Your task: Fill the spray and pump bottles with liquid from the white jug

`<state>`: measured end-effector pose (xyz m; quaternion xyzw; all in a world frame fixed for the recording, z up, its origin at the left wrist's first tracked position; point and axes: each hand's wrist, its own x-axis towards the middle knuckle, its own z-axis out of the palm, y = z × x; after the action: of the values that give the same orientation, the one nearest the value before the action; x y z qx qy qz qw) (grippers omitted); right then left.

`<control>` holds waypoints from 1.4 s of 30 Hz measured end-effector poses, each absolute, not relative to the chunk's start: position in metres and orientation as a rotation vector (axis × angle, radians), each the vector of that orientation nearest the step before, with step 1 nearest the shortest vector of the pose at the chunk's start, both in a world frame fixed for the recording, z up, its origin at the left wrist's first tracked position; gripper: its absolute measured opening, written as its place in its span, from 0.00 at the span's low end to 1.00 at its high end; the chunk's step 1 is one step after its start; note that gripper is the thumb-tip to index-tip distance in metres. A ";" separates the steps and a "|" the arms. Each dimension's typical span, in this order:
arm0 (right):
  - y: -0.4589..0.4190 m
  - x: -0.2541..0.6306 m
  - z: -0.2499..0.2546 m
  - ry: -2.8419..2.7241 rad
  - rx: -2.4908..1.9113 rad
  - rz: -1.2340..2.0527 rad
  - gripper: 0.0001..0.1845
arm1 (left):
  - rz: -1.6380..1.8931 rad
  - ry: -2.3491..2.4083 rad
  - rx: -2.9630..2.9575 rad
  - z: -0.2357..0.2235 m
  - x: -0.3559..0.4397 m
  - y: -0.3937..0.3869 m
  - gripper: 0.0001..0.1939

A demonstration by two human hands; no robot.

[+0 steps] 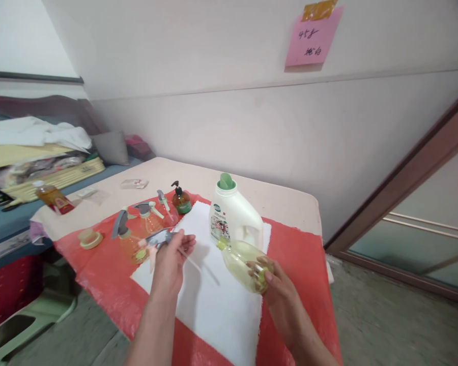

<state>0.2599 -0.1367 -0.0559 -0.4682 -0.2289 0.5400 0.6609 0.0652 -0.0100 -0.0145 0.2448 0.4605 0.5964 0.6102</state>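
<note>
My left hand (174, 256) is closed around a grey spray trigger head (158, 238), whose thin dip tube sticks out down to the right. A clear yellow-green bottle (238, 262) lies tilted in my right hand (277, 284), gripped at its base with the neck pointing up and left. The bottle and the spray head are apart. Just behind the bottle stands a white detergent jug (232, 216) without its cap, showing a green spout. Both hands are above a white cloth (217, 310).
Several spray bottles, including an orange-tinted one (125, 246), stand on the red cloth (297, 264) at left. A brown pump bottle (182, 200) and a cream-coloured cap (90, 239) are there too. Farther left are an amber bottle (53, 197) and a green stool (38, 310).
</note>
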 end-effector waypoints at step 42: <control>-0.117 0.222 -0.089 -1.548 -2.020 0.741 0.36 | 0.996 1.205 0.860 -0.026 0.075 -0.021 0.20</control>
<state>0.2215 -0.1174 -0.0886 -0.7391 -0.5666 0.2712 0.2430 0.0752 -0.0214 -0.0265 0.3752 0.5256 0.4344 0.6279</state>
